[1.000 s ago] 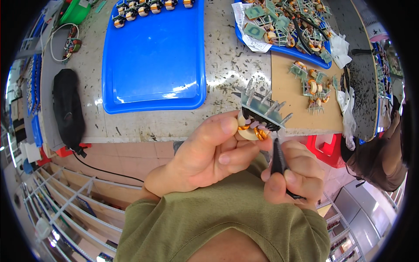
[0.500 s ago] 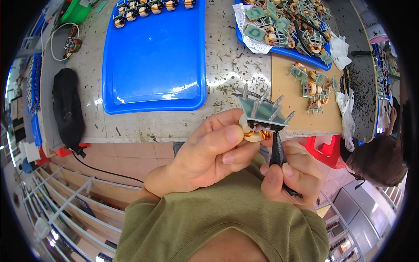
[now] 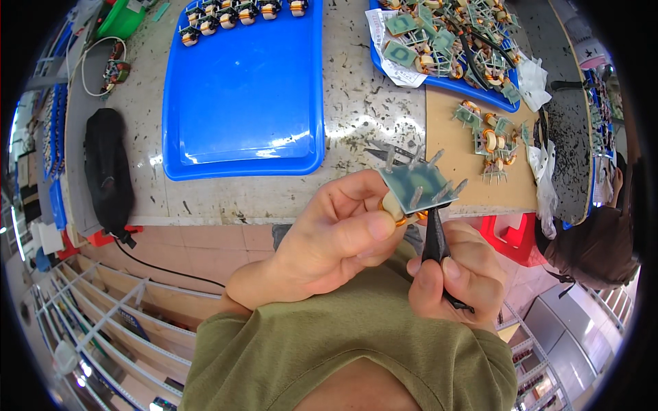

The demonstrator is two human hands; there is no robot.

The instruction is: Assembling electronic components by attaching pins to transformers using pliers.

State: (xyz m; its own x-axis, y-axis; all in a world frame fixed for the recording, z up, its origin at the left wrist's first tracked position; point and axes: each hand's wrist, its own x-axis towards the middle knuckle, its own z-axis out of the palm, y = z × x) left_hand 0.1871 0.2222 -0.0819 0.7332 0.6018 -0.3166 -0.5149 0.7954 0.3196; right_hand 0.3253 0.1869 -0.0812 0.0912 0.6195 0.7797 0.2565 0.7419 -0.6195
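Note:
My left hand pinches a small circuit board with a coil. The board is green and tilted, its metal pins pointing up. Beneath it shows part of a pale ring wound with copper wire. My right hand is closed round a black tapered tool, whose exact kind I cannot make out. The tool's upper end meets the underside of the board's near right edge, and its tip is hidden there. Behind the board, a dark pointed tool lies on the bench, partly covered.
A blue tray holds rows of coil boards at its far end. Another blue tray is heaped with boards, with black-handled pliers on top. Several boards lie on brown cardboard. A black pouch lies left.
My left hand has tilted the board, so more of its green top face shows and the coil is more hidden. The black tool has stayed against its underside.

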